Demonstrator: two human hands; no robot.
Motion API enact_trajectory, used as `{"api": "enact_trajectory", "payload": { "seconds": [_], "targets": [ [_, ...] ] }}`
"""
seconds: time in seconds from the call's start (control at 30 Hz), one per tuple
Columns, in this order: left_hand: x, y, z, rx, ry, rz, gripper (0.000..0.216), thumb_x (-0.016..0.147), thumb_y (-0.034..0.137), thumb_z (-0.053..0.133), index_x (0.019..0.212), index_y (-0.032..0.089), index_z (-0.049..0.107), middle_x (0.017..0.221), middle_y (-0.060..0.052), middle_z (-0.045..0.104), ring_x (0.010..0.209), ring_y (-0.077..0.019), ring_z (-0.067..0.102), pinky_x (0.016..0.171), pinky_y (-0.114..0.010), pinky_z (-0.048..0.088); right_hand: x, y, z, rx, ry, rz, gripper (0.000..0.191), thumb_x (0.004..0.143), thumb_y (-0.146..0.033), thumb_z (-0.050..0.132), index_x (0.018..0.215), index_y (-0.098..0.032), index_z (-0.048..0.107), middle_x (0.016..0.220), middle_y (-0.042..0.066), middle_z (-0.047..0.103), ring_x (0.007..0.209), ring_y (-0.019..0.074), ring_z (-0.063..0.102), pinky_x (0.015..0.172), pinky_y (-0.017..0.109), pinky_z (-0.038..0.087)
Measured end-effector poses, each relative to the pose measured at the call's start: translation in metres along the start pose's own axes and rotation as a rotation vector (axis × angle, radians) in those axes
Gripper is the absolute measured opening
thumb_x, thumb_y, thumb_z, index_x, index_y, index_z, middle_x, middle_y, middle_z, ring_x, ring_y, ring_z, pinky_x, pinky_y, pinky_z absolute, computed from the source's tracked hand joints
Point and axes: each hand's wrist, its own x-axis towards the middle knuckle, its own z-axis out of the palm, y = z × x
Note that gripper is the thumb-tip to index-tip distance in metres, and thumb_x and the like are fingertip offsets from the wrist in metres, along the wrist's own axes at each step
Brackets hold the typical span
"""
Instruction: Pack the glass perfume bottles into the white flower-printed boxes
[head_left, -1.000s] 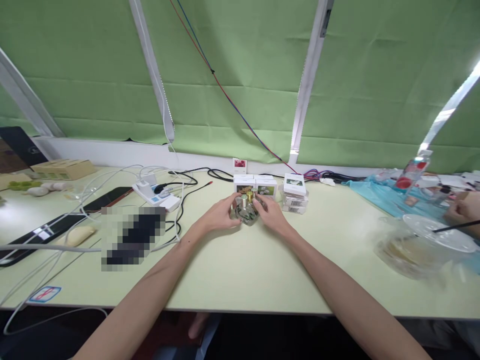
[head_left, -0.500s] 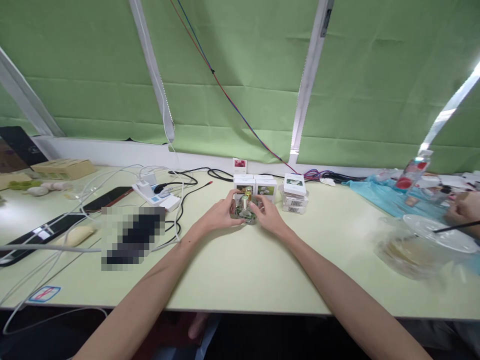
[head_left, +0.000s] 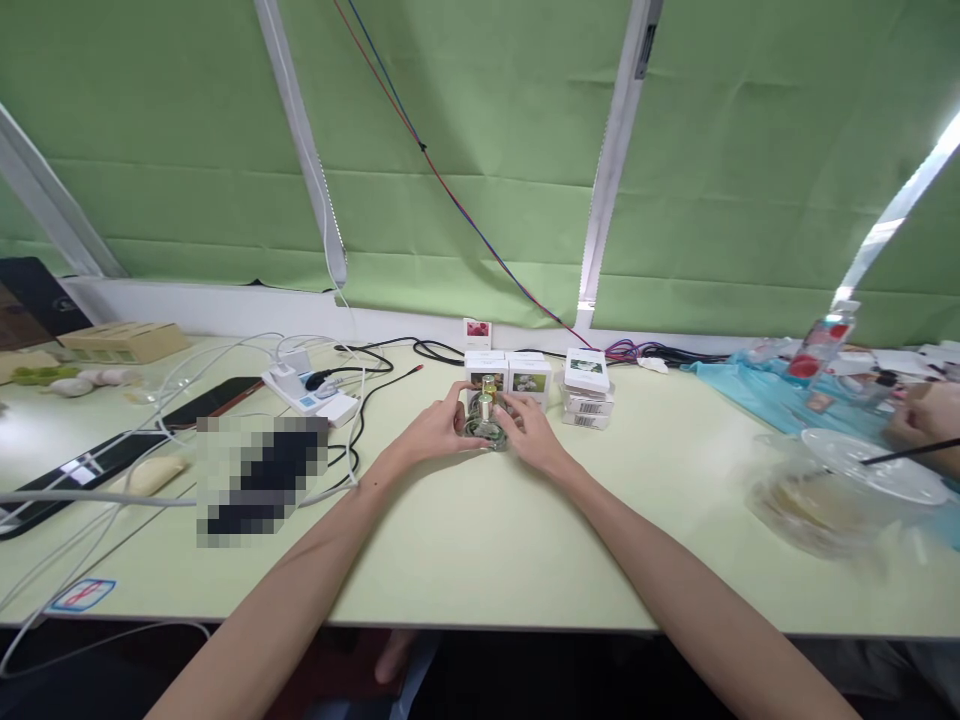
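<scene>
The left hand [head_left: 437,432] and right hand [head_left: 534,436] close snugly together around small glass bottles [head_left: 484,428] (gold-capped)

White power strip [head_left: 309,396] left, cardboard box [head_left: 124,340] far left; clear bowl [head_left: 817,500], water bottle [head_left: 821,345] right.

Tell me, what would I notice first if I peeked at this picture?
Two bare arms stretch to the middle of the pale green table, where the left hand and right hand cup little glass bottles with shiny tops. Right behind them stand small white boxes with flower pictures. Big green blinds fill the whole wall behind.
</scene>
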Motion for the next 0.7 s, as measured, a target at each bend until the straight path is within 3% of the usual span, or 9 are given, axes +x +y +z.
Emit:
{"api": "enact_trajectory", "payload": {
  "seconds": [0.2,0.47,0.7],
  "targets": [
    [0.0009,-0.0027,-0.0014,0.006,0.005,-0.029,0.090,0.066,0.061,0.079,0.137,0.023,0.038,0.067,0.007,0.054,0.060,-0.0165,0.053,0.057,-0.026,0.034,-0.0017,-0.0027,0.0019,0.006,0.014,-0.020,0.056,0.096,-0.054,0.050,0.140,-0.020,0.058,0.134,0.016,0.058,0.115,0.0271,0.061,0.096,0.045,0.055],
    [0.0029,-0.0053,-0.0012,0.068,-0.006,-0.067,0.092,0.064,0.071,0.075,0.134,0.023,0.039,0.075,0.003,0.059,0.067,-0.0200,0.059,0.060,-0.028,0.038,-0.0036,-0.0063,0.0029,0.002,-0.013,-0.018,0.058,0.096,-0.054,0.049,0.143,-0.021,0.054,0.140,0.016,0.055,0.131,0.0293,0.052,0.103,0.047,0.051],
    [0.0033,-0.0075,-0.0019,0.105,-0.002,-0.118,0.092,0.061,0.075,0.074,0.131,0.025,0.042,0.096,-0.003,0.064,0.075,-0.0221,0.063,0.066,-0.031,0.043,-0.0053,-0.0092,0.0039,0.012,0.010,0.050,0.062,0.090,-0.056,0.058,0.140,-0.020,0.052,0.138,0.016,0.050,0.106,0.0237,0.063,0.091,0.042,0.056]
  ]
}}
